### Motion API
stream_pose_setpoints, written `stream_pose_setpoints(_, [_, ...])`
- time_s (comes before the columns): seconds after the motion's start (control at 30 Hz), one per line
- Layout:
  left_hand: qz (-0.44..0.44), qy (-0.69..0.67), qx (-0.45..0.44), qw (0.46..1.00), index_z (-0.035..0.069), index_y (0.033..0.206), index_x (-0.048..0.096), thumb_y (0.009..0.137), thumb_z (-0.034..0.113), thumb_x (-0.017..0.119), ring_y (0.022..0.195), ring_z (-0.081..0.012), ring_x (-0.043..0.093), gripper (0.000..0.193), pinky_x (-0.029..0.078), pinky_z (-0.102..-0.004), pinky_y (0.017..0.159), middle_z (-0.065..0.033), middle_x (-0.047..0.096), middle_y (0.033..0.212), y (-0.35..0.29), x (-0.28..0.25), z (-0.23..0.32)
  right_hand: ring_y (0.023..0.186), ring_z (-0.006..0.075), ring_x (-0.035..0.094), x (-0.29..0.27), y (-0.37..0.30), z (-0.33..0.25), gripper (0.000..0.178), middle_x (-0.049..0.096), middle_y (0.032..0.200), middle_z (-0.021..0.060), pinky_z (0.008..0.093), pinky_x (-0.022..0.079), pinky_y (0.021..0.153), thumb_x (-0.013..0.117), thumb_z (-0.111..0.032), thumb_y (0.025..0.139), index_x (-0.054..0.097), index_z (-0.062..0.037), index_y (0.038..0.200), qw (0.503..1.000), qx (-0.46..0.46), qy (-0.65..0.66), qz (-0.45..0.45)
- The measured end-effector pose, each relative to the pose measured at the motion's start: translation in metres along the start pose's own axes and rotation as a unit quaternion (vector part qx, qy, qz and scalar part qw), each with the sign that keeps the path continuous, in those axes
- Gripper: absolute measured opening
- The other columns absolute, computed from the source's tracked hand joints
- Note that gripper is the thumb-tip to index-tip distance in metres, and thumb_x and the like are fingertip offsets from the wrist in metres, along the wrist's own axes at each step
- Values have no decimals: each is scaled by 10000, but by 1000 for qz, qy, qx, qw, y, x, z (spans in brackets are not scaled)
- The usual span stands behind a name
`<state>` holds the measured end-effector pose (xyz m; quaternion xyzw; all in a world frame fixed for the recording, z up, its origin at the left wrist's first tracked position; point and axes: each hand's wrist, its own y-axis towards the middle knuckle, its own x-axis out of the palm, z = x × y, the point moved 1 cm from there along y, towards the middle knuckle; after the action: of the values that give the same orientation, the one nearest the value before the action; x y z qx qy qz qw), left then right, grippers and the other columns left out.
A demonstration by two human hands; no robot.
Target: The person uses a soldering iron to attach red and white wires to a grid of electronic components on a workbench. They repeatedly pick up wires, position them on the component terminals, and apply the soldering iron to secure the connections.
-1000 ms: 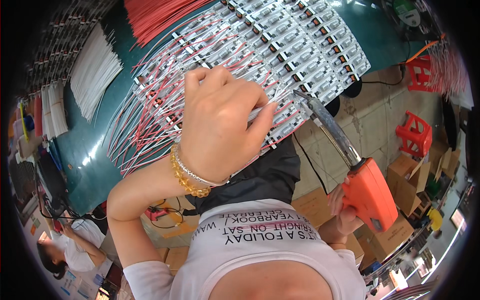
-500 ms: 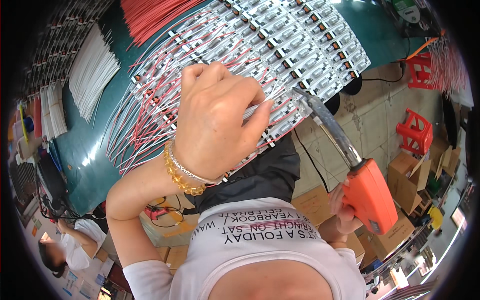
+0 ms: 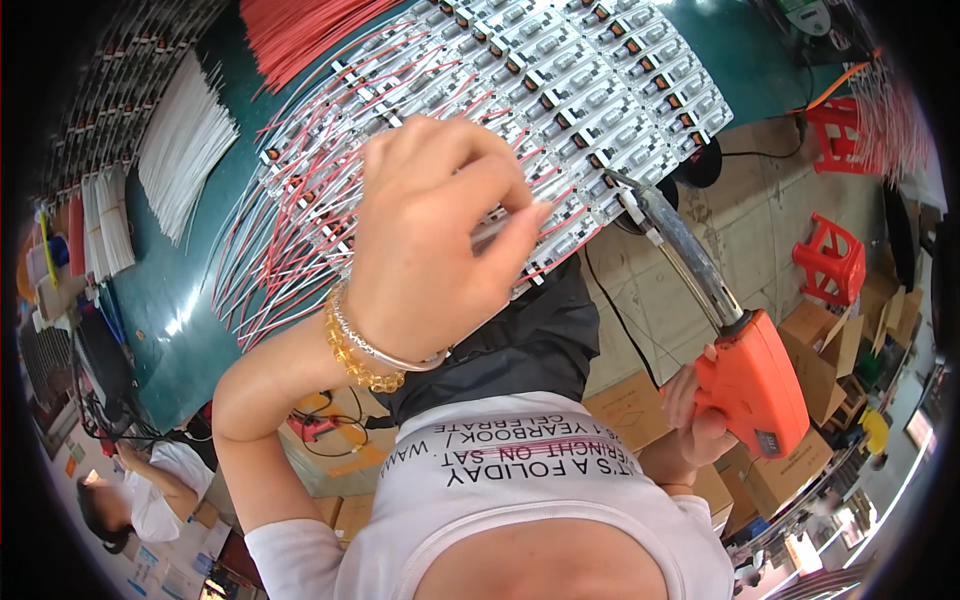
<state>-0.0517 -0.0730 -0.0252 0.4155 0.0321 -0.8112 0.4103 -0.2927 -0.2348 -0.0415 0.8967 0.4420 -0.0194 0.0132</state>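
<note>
My left hand (image 3: 430, 225), with a beaded bracelet and a bangle at its wrist, is over a panel of small circuit boards (image 3: 640, 140). Its thumb and forefinger curl toward each other around pale wires (image 3: 488, 234), partly hidden by the hand. My right hand (image 3: 698, 415) grips the handle of an orange soldering gun (image 3: 757, 375). The gun's long metal barrel slants up to the panel's right edge, its tip close to the boards; whether it touches cannot be told. Red and white wires (image 3: 290, 240) fan out from boards on the panel's left part.
Bundles of red wires (image 3: 300, 35) and white wires (image 3: 185, 150) lie on the green table (image 3: 165, 330). Red stools (image 3: 832, 260) and cardboard boxes (image 3: 800, 440) stand on the floor at right. Another person (image 3: 150, 490) sits at lower left.
The soldering gun has shifted slightly right, its tip a little farther up and right along the panel's edge. My left hand has lifted slightly, and the panel has shifted a little left.
</note>
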Motion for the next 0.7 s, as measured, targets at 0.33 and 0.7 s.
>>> stream_pose_setpoints(0.33, [-54, 29, -4, 998, 68, 682, 607, 670, 92, 733, 849, -236, 507, 129, 339, -344, 796, -39, 584, 845, 1, 4, 6, 406, 78, 405, -5, -3, 0, 705, 436, 527, -33, 226, 362, 431, 627, -523, 817, 459, 80, 1140, 999, 25, -32, -30])
stream_pose_setpoints(0.7, [-53, 36, 0, 998, 64, 679, 609, 672, 104, 736, 852, -242, 508, 133, 343, -345, 790, -45, 585, 846, -1, 3, 5, 387, 73, 406, -13, -9, 8, 671, 434, 493, -36, 238, 379, 430, 641, -472, 839, 458, 94, 1149, 999, -26, -44, -7])
